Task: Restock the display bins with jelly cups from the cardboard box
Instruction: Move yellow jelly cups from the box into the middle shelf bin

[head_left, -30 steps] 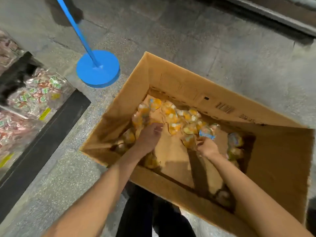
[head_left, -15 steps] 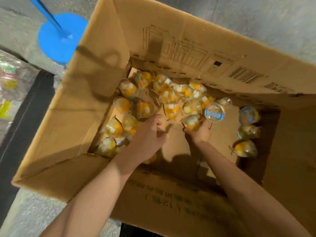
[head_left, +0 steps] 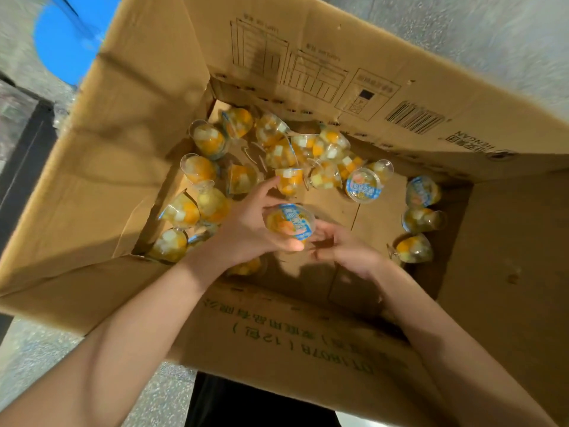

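A large open cardboard box sits on the floor below me. Several clear jelly cups with orange and white fruit pieces lie loose on its bottom, most at the far left, three more at the right. My left hand is inside the box and holds one jelly cup with a blue printed lid, fingers and thumb curled round it. My right hand is just beside that cup, its fingers loosely spread at the cup's lower right edge, gripping nothing that I can see.
The box flaps stand up on all sides, the near flap under my forearms. A blue round stand base sits on the grey floor at the upper left. A dark display edge runs along the left border.
My head has come closer over the box. A jelly cup is now lifted in my left hand above the box bottom. My right hand has drawn back toward me from the pile.
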The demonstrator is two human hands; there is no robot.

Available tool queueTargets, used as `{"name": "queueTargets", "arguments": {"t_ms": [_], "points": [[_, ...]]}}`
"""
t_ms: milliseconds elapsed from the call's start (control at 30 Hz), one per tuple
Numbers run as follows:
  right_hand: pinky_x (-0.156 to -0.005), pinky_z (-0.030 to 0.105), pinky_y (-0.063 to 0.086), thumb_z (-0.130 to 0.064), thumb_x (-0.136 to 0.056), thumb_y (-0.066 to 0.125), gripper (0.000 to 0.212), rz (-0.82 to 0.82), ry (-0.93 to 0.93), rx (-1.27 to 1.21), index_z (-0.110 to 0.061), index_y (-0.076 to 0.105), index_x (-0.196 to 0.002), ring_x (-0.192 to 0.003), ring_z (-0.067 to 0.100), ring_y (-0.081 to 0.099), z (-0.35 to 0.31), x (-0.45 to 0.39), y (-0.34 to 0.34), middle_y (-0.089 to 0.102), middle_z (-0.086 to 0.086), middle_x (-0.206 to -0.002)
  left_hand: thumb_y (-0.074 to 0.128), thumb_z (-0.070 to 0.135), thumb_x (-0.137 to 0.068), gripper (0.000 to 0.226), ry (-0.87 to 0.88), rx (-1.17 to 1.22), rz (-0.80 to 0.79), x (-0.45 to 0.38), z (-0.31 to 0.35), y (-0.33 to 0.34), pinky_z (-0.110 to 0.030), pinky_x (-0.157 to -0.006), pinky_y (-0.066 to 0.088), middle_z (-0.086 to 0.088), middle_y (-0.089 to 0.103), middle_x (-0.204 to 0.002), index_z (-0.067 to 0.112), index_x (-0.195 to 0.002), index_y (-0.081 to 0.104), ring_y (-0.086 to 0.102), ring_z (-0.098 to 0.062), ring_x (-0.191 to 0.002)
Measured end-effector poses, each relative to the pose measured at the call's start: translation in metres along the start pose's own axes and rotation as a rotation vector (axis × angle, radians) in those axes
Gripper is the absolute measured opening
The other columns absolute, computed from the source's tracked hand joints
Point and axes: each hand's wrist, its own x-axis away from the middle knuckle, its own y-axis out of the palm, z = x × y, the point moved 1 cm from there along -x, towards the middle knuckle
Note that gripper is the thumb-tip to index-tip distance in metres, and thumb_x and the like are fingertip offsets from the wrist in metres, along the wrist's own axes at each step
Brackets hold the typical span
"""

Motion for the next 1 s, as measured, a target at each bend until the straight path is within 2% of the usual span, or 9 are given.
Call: {"name": "queueTargets", "arguments": {"t_ms": [67,100,167,267,433,633,767,900,1000], "points": [[-0.082,0.011,0.044,0.009,-0.080,0.061,0.063,0.459,0.065,0.348,-0.009,0.043,-0.137,-0.117,0.031,0.054,-0.001,-0.008,-0.023,0.057,0.012,-0.120,0.093,0.019,-0.052,0.120,0.031,-0.033,0.022,0.000,-0.004,0.000,-0.024,-0.096,0.049,0.006,0.055,-0.129,0.031,-0.148,0.022,0.054,-0.004,-0.116],[-0.089,0.017,0.043,0.002,-0.082,0.065,0.066,0.691,0.097,0.451,-0.010,0.037,-0.141,-0.122,0.031,0.050,-0.003,-0.010,-0.035,0.052,0.012,-0.127,0.093,0.019,-0.051,0.121,0.041,-0.053,0.032,0.000,-0.006,0.000,-0.027,-0.099,0.048,0.009,0.054,-0.129,0.033,-0.148,0.022,0.053,-0.005,-0.118],[-0.104,0.036,0.038,-0.013,-0.082,0.071,0.078,0.932,0.185,0.490,-0.009,0.026,-0.145,-0.132,0.036,0.037,-0.004,-0.018,-0.059,0.035,0.017,-0.141,0.093,0.021,-0.052,0.120,0.094,-0.120,0.061,0.000,-0.009,0.000,-0.037,-0.104,0.043,0.011,0.053,-0.127,0.033,-0.148,0.021,0.049,-0.009,-0.122],[-0.106,0.044,0.035,-0.033,-0.079,0.075,0.087,0.924,0.326,0.713,-0.011,0.023,-0.145,-0.134,0.036,0.032,-0.005,-0.033,-0.078,0.030,0.017,-0.143,0.091,0.024,-0.055,0.119,0.155,-0.219,0.079,-0.002,-0.009,0.001,-0.041,-0.106,0.040,0.012,0.052,-0.124,0.027,-0.150,0.020,0.046,-0.010,-0.123],[-0.093,0.047,0.045,-0.038,-0.081,0.072,0.084,0.988,0.194,0.695,-0.014,0.022,-0.143,-0.123,0.035,0.046,0.009,-0.054,-0.082,0.038,0.015,-0.139,0.088,0.022,-0.058,0.114,0.196,-0.278,0.082,-0.004,-0.007,-0.001,-0.036,-0.102,0.042,0.019,0.051,-0.116,0.026,-0.150,0.020,0.049,-0.006,-0.115],[-0.091,0.031,0.046,-0.027,-0.071,0.079,0.077,1.083,0.071,0.340,-0.010,0.039,-0.135,-0.114,0.027,0.057,0.029,-0.034,-0.069,0.058,0.010,-0.126,0.087,0.016,-0.058,0.114,0.206,-0.297,0.068,-0.002,-0.009,0.000,-0.031,-0.102,0.042,0.008,0.046,-0.127,0.035,-0.149,0.020,0.047,-0.010,-0.118],[-0.080,0.022,0.046,-0.019,-0.069,0.081,0.063,0.985,0.081,-0.037,-0.009,0.048,-0.122,-0.094,0.015,0.057,0.029,0.011,-0.046,0.060,0.006,-0.114,0.091,0.016,-0.051,0.117,0.255,-0.244,0.036,0.000,0.003,0.017,-0.023,-0.100,0.042,0.005,0.050,-0.125,0.026,-0.148,0.026,0.051,-0.008,-0.114],[-0.072,0.009,0.045,-0.020,-0.050,0.078,0.067,0.935,-0.131,-0.194,-0.014,0.044,-0.108,-0.080,0.000,0.056,0.008,0.100,-0.013,0.055,-0.004,-0.098,0.092,0.008,-0.049,0.119,0.282,-0.111,0.032,0.012,0.050,0.053,-0.020,-0.095,0.044,0.005,0.055,-0.117,0.030,-0.146,0.027,0.055,-0.006,-0.106],[-0.072,0.020,0.053,-0.025,-0.047,0.074,0.072,0.950,-0.317,-0.445,-0.017,0.049,-0.114,-0.087,0.006,0.060,-0.004,0.176,0.004,0.058,-0.003,-0.105,0.090,0.006,-0.050,0.114,0.406,-0.048,-0.043,0.031,0.107,0.093,-0.006,-0.086,0.040,0.012,0.055,-0.105,0.024,-0.145,0.030,0.054,0.010,-0.096]]}}
